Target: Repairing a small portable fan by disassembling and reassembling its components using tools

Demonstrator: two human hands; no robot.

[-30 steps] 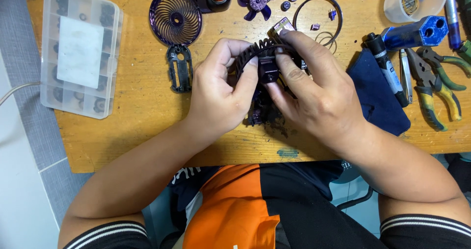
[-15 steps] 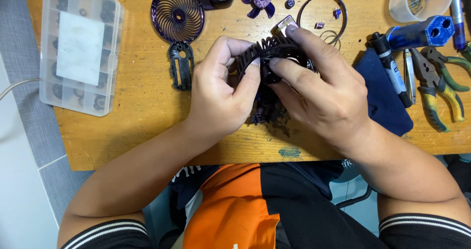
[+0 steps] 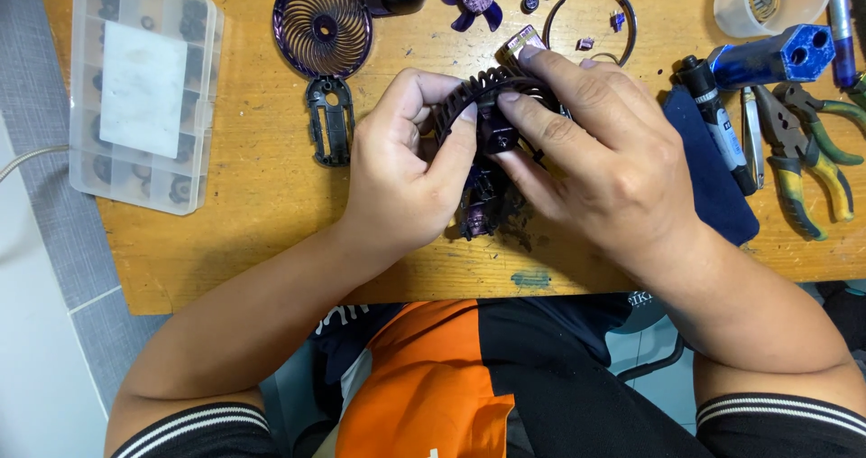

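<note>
Both sets of fingers are clenched on a dark purple fan body (image 3: 492,124) held just above the tabletop (image 3: 253,196): the left hand (image 3: 406,169) pinches its ribbed rim, the right hand (image 3: 595,151) wraps its far side. Beyond the left fingers lies a round purple grille (image 3: 323,23); right of the right fingers lie pliers (image 3: 794,151).

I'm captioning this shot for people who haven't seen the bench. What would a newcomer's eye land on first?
First, the left hand and right hand meeting at the middle of the wooden table, both gripping a dark purple ribbed fan housing. Next, the round purple grille lying flat at the far edge, and the clear compartment box at the left.
</note>
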